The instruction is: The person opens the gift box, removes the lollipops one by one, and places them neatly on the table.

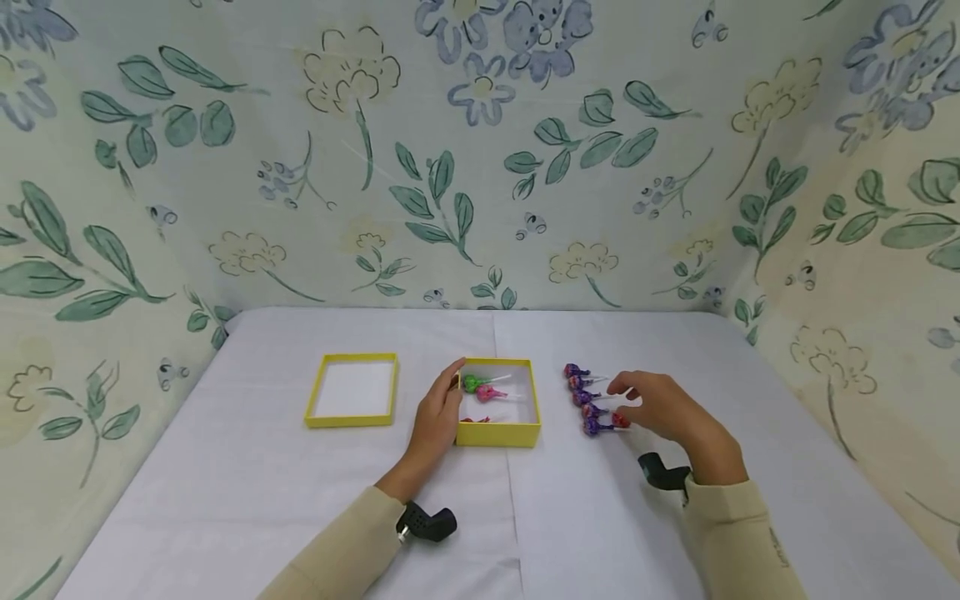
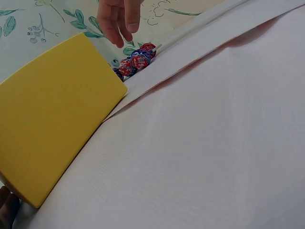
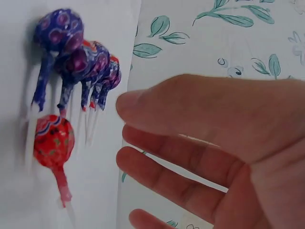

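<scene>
A yellow-rimmed box (image 1: 498,435) stands in the middle of the table, its inside facing up. My left hand (image 1: 437,410) rests along its left wall, fingers reaching to the far left corner. Inside lie a green lollipop (image 1: 471,383), a pink lollipop (image 1: 487,392) and something red near the front wall, mostly hidden. To the right, several purple lollipops (image 1: 582,398) form a row. A red lollipop (image 3: 53,142) lies across their sticks. Just beside it hovers my right hand (image 1: 663,408), thumb and fingers apart, holding nothing.
Left of the box lies a shallow yellow-edged lid (image 1: 315,392) with a white inside. White cloth (image 1: 247,492) covers the table, with a fold running front to back near the middle. Flower-printed fabric (image 1: 480,200) hangs behind and at both sides.
</scene>
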`<state>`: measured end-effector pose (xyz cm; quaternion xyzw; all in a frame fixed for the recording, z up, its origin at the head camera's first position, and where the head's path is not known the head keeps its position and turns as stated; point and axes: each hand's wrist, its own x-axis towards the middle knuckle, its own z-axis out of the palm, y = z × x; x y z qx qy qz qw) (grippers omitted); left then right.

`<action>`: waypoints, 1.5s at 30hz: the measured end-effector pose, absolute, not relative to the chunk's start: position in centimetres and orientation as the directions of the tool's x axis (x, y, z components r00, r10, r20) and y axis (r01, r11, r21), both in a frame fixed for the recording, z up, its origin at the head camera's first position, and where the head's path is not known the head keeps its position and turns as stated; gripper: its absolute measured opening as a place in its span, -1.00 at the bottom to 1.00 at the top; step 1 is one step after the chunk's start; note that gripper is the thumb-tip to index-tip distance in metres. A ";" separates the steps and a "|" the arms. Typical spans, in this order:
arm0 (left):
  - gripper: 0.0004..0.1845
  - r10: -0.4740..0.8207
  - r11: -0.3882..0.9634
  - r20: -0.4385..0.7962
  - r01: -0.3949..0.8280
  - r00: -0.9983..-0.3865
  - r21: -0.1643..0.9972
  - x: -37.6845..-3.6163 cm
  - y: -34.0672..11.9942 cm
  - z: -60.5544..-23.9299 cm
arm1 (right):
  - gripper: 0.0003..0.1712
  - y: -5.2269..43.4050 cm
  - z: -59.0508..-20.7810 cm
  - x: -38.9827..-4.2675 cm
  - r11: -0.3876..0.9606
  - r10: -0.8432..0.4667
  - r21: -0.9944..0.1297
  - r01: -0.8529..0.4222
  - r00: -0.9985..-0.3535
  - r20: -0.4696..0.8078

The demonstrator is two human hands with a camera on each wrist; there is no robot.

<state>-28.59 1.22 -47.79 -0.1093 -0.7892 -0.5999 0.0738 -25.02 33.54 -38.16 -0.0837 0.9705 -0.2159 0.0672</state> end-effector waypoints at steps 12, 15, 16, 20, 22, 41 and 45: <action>-0.48 0.083 0.266 0.248 0.261 -0.965 0.928 -28.6 1.5 -47.9 | -0.74 28.8 -36.6 -24.4 0.842 -0.282 -0.471 -0.264 -0.959 0.033; -0.48 0.078 0.260 0.251 0.263 -0.965 0.929 -28.5 1.4 -47.9 | -0.75 27.2 -36.2 -24.8 0.832 -0.319 -0.460 -0.309 -0.946 0.058; -0.49 0.077 0.256 0.250 0.261 -0.965 0.931 -28.5 1.4 -47.9 | -0.75 26.6 -36.0 -25.0 0.831 -0.327 -0.458 -0.317 -0.943 0.059; -0.49 0.080 0.241 0.251 0.263 -0.965 0.934 -28.4 1.2 -47.9 | -0.74 24.5 -35.8 -25.7 0.810 -0.376 -0.455 -0.371 -0.923 0.082; -0.49 0.080 0.238 0.246 0.258 -0.966 0.936 -28.4 1.2 -47.9 | -0.75 23.5 -35.9 -26.1 0.789 -0.402 -0.469 -0.396 -0.911 0.093; -0.47 0.098 0.222 0.283 0.298 -0.954 0.929 -28.4 1.1 -48.1 | -0.85 17.9 -40.3 -29.9 0.539 -0.662 -0.659 -0.524 -0.748 0.054; -0.47 0.085 0.239 0.296 0.308 -0.951 0.921 -28.5 1.0 -48.1 | -0.88 17.7 -40.9 -30.3 0.550 -0.677 -0.646 -0.530 -0.735 0.026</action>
